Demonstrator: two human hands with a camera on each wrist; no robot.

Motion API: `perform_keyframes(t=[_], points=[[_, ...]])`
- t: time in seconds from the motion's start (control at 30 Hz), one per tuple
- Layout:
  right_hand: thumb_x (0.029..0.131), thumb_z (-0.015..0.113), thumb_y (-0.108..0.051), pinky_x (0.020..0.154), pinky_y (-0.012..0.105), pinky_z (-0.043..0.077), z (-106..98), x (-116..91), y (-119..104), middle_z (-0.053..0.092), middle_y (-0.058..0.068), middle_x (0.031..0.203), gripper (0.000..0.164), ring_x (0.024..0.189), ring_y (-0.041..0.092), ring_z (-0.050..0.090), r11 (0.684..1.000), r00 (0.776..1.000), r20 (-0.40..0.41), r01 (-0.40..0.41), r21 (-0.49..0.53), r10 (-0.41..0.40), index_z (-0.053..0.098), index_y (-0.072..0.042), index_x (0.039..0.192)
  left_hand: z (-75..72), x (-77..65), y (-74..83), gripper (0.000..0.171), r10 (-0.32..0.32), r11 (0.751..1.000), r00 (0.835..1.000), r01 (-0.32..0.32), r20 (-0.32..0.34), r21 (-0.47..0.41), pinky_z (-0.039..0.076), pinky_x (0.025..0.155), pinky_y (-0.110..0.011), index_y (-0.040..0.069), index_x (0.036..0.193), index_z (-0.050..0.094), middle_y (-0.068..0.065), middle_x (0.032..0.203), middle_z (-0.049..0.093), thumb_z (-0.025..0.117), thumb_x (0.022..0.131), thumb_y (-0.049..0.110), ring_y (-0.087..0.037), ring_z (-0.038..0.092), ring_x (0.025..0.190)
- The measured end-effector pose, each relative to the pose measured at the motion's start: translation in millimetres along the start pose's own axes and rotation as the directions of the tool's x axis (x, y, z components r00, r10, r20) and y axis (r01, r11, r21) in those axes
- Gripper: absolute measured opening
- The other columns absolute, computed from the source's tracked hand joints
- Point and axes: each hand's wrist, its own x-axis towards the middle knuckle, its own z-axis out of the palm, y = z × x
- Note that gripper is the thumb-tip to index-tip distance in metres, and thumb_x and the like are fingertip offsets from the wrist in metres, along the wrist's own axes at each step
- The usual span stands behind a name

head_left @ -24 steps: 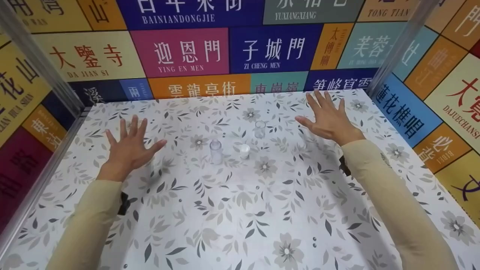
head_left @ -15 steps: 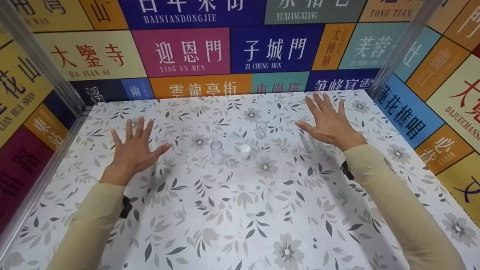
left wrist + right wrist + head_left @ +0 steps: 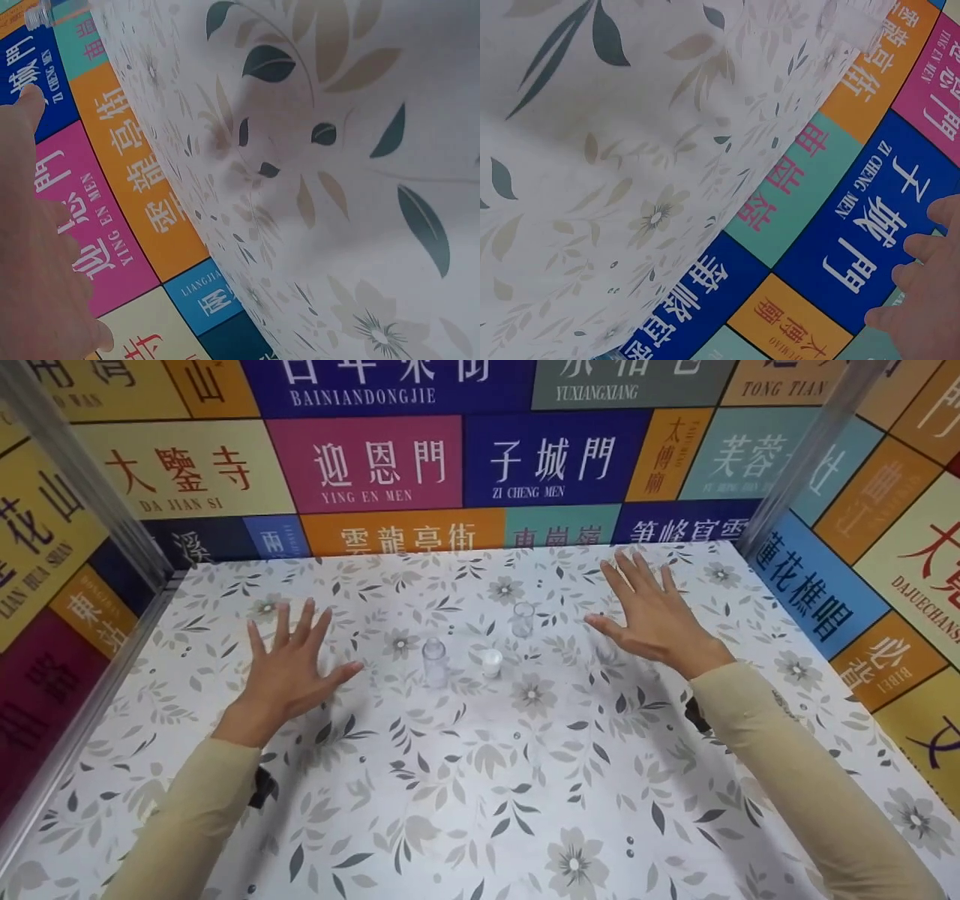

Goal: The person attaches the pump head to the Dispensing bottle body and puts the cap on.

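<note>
Both hands are raised over the table with fingers spread, and neither holds anything. The left hand [image 3: 289, 675] is to the left of a small clear bottle [image 3: 434, 664] that stands upright near the middle. Just right of the bottle sits a small white cap-like cup [image 3: 491, 662]. Behind that cup stands a clear, glass-like container [image 3: 523, 620]. My right hand [image 3: 656, 619] is to the right of this container, its thumb pointing toward it. In the left wrist view, the bottle's threaded neck [image 3: 39, 15] shows at the top corner.
A white cloth with grey flowers and leaves covers the table [image 3: 480, 810]. Colourful panels with printed characters [image 3: 367, 465] rise behind it and along both sides. Clear corner posts [image 3: 795, 457] stand at the back left and back right.
The left hand has moved right, closer to the bottle. My right hand has shifted slightly down and left. The bottle, the cup and the container stay in place.
</note>
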Motion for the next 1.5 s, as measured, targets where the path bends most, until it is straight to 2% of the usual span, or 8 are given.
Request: perform_keyframes(t=[0.2, 0.47, 0.73, 1.0, 1.27, 1.5], points=[[0.096, 0.036, -0.071, 0.123, 0.066, 0.0, 5, -4, -8, 0.005, 0.013, 0.171, 0.091, 0.158, 0.036, 0.001, 0.999, 1.0, -0.014, 0.026, -0.032, -0.027, 0.009, -0.016, 0.162, 4.7, -3.4, 8.9, 0.096, 0.017, 1.0, 1.0, -0.017, 0.014, 0.013, -0.017, 0.116, -0.072, 0.015, 0.162, 0.011, -0.013, 0.17, -0.001, 0.04, 0.093, 0.074, -0.041, -0.01, 0.156], [0.095, 0.041, -0.071, 0.127, 0.059, 0.007, 9, -6, -23, 0.008, 0.012, 0.17, 0.092, 0.158, 0.035, 0.006, 0.996, 0.996, -0.028, 0.083, -0.029, -0.083, 0.013, -0.013, 0.162, 12.9, -6.0, 21.3, 0.095, 0.053, 0.998, 0.998, -0.054, 0.03, 0.039, -0.016, 0.117, -0.072, 0.014, 0.161, 0.014, -0.011, 0.171, -0.001, 0.042, 0.093, 0.073, -0.041, -0.009, 0.156], [0.094, 0.04, -0.073, 0.127, 0.057, 0.009, 14, -4, -40, 0.012, 0.01, 0.17, 0.093, 0.158, 0.034, 0.008, 0.99, 0.991, -0.029, 0.132, -0.051, -0.133, 0.014, -0.014, 0.162, 18.8, -8.3, 31.4, 0.094, 0.097, 0.994, 0.995, -0.097, 0.007, 0.057, -0.012, 0.119, -0.071, 0.013, 0.161, 0.016, -0.012, 0.17, 0.002, 0.046, 0.093, 0.07, -0.04, -0.007, 0.156], [0.095, 0.038, -0.072, 0.127, 0.056, 0.008, 16, -6, -48, 0.008, 0.007, 0.171, 0.091, 0.158, 0.032, 0.007, 0.99, 0.991, -0.008, 0.131, -0.059, -0.131, 0.012, -0.016, 0.162, 24.2, -9.4, 41.4, 0.094, 0.128, 0.99, 0.992, -0.127, -0.004, 0.053, -0.009, 0.119, -0.071, 0.014, 0.161, 0.017, -0.012, 0.17, 0.007, 0.049, 0.092, 0.069, -0.04, -0.004, 0.157], [0.097, 0.037, -0.07, 0.127, 0.058, 0.009, 25, -4, -61, 0.01, 0.01, 0.171, 0.089, 0.158, 0.032, 0.007, 0.985, 0.986, -0.004, 0.167, -0.04, -0.167, 0.012, -0.014, 0.162, 35.1, -12.4, 51.6, 0.094, 0.153, 0.987, 0.988, -0.154, 0.015, 0.048, -0.008, 0.119, -0.072, 0.016, 0.161, 0.017, -0.01, 0.171, 0.005, 0.051, 0.091, 0.069, -0.041, -0.003, 0.156], [0.098, 0.037, -0.067, 0.127, 0.056, 0.009, 34, -3, -71, 0.009, 0.01, 0.171, 0.088, 0.158, 0.032, 0.007, 0.983, 0.983, 0.016, 0.181, -0.019, -0.181, 0.01, -0.013, 0.162, 44.7, -13.7, 63.2, 0.094, 0.185, 0.983, 0.983, -0.185, 0.001, 0.0, -0.005, 0.118, -0.074, 0.01, 0.16, 0.02, -0.014, 0.169, 0.011, 0.054, 0.091, 0.065, -0.045, 0.003, 0.155]])
